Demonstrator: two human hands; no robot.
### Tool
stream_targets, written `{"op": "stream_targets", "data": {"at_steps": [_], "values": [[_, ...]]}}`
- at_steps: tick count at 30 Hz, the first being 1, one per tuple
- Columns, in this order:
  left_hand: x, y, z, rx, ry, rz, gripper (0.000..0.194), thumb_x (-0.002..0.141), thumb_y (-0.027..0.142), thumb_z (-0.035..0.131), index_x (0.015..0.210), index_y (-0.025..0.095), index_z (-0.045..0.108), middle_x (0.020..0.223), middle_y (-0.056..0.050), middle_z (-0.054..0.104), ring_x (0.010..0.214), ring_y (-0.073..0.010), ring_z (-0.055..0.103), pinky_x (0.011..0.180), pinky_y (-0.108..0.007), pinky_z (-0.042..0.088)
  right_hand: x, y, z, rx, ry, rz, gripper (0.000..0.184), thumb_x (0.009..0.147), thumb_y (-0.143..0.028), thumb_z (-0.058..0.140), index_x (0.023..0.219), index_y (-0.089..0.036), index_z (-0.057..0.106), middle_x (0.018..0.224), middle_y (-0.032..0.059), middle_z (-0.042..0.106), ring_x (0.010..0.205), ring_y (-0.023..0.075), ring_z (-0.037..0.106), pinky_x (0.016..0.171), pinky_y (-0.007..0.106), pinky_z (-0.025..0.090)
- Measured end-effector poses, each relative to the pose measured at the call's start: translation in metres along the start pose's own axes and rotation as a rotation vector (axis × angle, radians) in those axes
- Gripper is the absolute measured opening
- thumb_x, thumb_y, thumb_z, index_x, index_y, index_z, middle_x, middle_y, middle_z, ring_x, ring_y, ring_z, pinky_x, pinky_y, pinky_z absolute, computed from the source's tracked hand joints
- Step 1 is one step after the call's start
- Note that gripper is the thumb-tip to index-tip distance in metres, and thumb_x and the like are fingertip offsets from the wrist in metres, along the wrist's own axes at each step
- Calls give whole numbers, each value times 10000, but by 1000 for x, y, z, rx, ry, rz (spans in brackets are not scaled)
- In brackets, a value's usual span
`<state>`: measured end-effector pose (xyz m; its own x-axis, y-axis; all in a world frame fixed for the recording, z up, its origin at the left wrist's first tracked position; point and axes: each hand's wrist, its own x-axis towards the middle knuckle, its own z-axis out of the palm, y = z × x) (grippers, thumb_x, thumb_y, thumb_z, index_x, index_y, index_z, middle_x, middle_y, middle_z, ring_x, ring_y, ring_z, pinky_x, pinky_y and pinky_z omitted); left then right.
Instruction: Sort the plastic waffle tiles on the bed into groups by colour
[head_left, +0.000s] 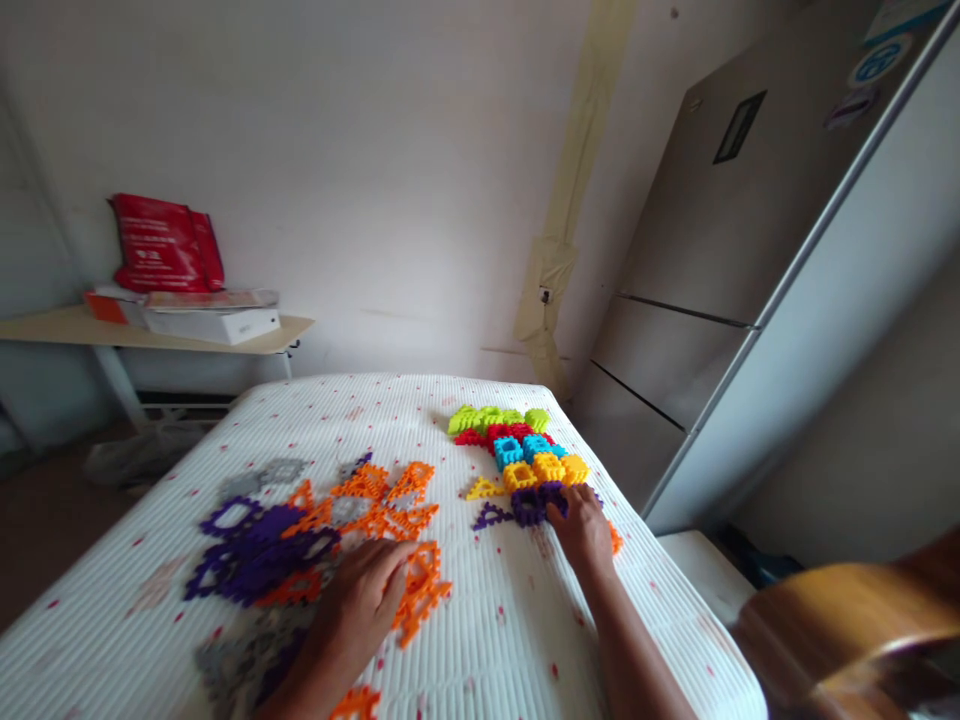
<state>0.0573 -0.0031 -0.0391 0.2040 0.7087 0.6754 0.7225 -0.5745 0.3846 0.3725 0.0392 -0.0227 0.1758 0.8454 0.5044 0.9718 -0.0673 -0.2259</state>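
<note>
A table with a white ribbed cloth [487, 620] carries loose plastic building tiles. My left hand [360, 600] rests palm down on the heap of orange tiles [390, 510] and purple tiles [255, 555], fingers curled over an orange piece. My right hand [581, 530] reaches to a row of assembled cubes [525, 450] in green, red, blue, yellow and purple. Its fingertips touch the purple cube [536, 498] at the near end. A yellow triangle [484, 489] and a purple triangle [491, 516] lie just left of that hand.
Grey tiles [262, 475] lie at the heap's far left. A side table [150, 335] with a red bag [165, 243] and boxes stands against the wall. A tall grey fridge [720, 260] is on the right, a wooden chair back [847, 620] at the near right.
</note>
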Motion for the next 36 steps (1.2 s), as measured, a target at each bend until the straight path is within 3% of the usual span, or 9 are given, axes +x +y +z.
{"op": "stream_targets", "data": {"at_steps": [3,6,9,12,16,20,26,36], "values": [[3,2,-1,-3,-7,-24,267,821,184,440,911,244,685,818,-14,728,764,-154,670,720,-265,535,-1,1,-1,26,49,0,242,835,-297,521,993,-158,642,989,95,609,862,198,597,676,260,459],[9,-8,-13,10,24,-107,265,822,220,434,889,240,689,834,-25,732,793,-164,670,754,-279,531,-3,-1,-4,95,150,-99,287,886,-339,447,990,-151,637,996,104,612,862,199,606,691,272,474],[13,-35,-44,66,86,-299,269,812,314,437,858,228,687,874,-41,736,835,-187,673,800,-299,522,-6,-6,-5,176,235,-257,315,925,-345,396,979,-150,638,983,107,628,871,192,614,730,278,487],[5,-75,-84,204,141,-580,298,783,342,429,893,226,681,939,-51,732,841,-206,676,797,-305,516,-10,-12,-2,217,277,-358,281,931,-314,408,962,-169,647,975,103,653,884,193,624,753,288,498],[-16,-116,-119,324,15,-778,359,756,343,431,967,188,677,992,-83,722,862,-220,672,756,-289,516,-16,-20,2,239,283,-438,259,927,-293,425,911,-189,662,918,90,675,848,186,640,737,279,508],[-16,-120,-117,369,-69,-805,430,789,409,414,1049,172,661,1098,-106,690,1019,-238,623,847,-304,486,-20,-26,4,265,211,-496,242,938,-256,422,923,-179,651,922,87,671,837,169,639,742,260,501],[5,-100,-96,502,-150,-871,508,792,535,386,1107,234,647,1229,-137,604,1127,-393,507,843,-559,428,-22,-26,6,276,196,-535,227,939,-247,429,916,-166,640,911,90,662,808,166,639,714,246,500],[14,-87,-87,556,-187,-817,407,777,410,459,1102,231,625,1194,-117,626,1114,-363,512,851,-526,418,-24,-31,4,282,195,-540,255,935,-238,403,896,-173,646,887,89,664,799,170,644,684,250,506]]}}
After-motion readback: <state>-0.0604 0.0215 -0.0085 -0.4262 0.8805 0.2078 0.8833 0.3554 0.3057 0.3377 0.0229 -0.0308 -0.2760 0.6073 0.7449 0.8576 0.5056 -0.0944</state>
